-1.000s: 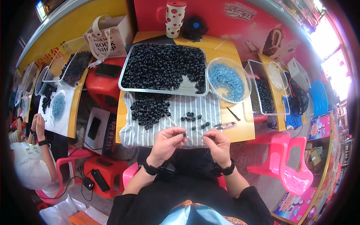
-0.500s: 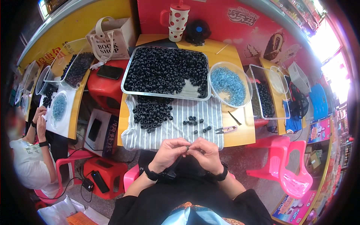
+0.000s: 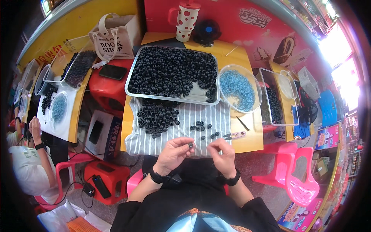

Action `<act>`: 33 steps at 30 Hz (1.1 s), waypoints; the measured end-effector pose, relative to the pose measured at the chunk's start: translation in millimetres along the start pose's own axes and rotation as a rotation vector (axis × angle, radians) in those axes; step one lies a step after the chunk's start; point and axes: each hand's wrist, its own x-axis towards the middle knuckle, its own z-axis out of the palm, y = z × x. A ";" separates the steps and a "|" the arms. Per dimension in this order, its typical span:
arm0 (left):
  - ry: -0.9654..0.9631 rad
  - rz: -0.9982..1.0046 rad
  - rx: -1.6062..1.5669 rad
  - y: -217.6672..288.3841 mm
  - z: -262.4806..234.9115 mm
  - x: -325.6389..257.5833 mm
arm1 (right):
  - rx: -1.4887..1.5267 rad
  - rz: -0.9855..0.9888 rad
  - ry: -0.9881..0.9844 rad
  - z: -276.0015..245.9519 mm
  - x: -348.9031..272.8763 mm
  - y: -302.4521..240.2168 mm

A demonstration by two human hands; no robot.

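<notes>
My left hand [image 3: 174, 153] pinches a small black ring-shaped piece [image 3: 191, 145] between thumb and fingertips, just over the near edge of a striped cloth [image 3: 154, 145]. Apart from it, to the right, my right hand [image 3: 223, 155] has its thumb and fingers pressed together; whatever is in them is too small to make out. Beyond the hands, several loose black pieces [image 3: 200, 125] lie on the cloth beside pink-handled snips [image 3: 235, 135]. A larger pile of black pieces [image 3: 157, 118] spreads in front of a clear tray [image 3: 170, 97] heaped with the same pieces.
Right of the tray stands a round clear bowl [image 3: 256, 101] of small pale-blue pieces. A thin dark tool [image 3: 242, 123] lies near it. A dotted tumbler [image 3: 187, 21] and a black fan [image 3: 206, 33] stand behind. Another person [image 3: 33, 162] works at the left; a pink chair [image 3: 299, 178] is at right.
My hands, together before, have come apart: the right has moved to the right, and the black piece stays in my left fingers. The other person's hands have shifted toward the left.
</notes>
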 end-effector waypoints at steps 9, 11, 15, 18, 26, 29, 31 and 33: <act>-0.029 0.054 0.000 7.3 -7.7 7.7 | -0.666 -0.271 -0.108 18.1 58.8 -6.5; -0.048 0.050 0.007 7.1 -9.3 8.5 | -0.780 -0.257 -0.156 24.2 60.0 -4.6; -0.073 0.054 0.016 6.5 -11.1 9.7 | -0.861 -0.256 -0.165 29.3 60.3 0.2; -0.066 0.049 0.011 7.0 -10.5 9.8 | -0.854 -0.282 -0.119 27.1 60.4 -3.2; -0.066 0.078 0.047 4.0 -12.5 11.1 | 0.222 -0.017 -0.236 20.2 27.9 -15.5; -0.048 0.062 0.070 3.7 -12.2 10.6 | 0.238 -0.028 -0.184 26.7 22.0 -12.0; -0.046 0.060 0.077 4.8 -7.6 9.2 | 0.232 -0.037 -0.183 27.3 21.6 -10.0; -0.050 0.058 0.088 5.2 -6.3 8.5 | 0.219 -0.057 -0.183 27.8 22.2 -7.3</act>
